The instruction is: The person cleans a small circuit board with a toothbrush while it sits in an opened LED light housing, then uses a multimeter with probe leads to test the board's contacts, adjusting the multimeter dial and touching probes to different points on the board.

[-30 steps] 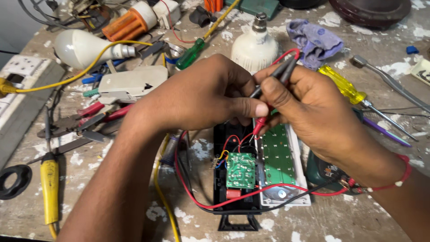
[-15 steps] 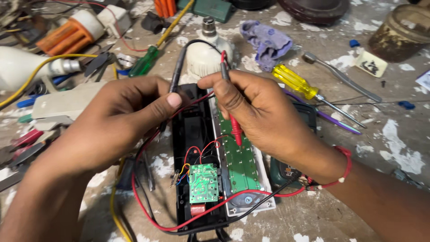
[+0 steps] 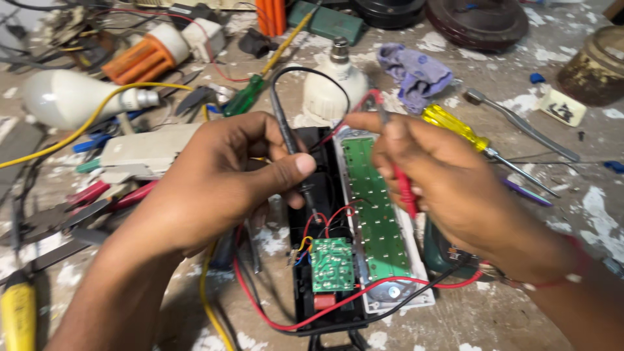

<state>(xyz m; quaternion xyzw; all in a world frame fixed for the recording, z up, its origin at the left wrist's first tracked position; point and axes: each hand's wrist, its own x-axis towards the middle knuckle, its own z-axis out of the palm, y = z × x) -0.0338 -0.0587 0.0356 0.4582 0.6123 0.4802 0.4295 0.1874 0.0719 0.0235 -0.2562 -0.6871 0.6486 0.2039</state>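
Black probe (image 3: 294, 156) pinched in left hand (image 3: 221, 179), red probe (image 3: 404, 188) in right hand (image 3: 448, 182).

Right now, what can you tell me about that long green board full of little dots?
The long green circuit strip lies flat in a white tray beside the black open casing, dotted with rows of small pale pads. The right hand holds a red probe over it; a red wire crosses its near end.
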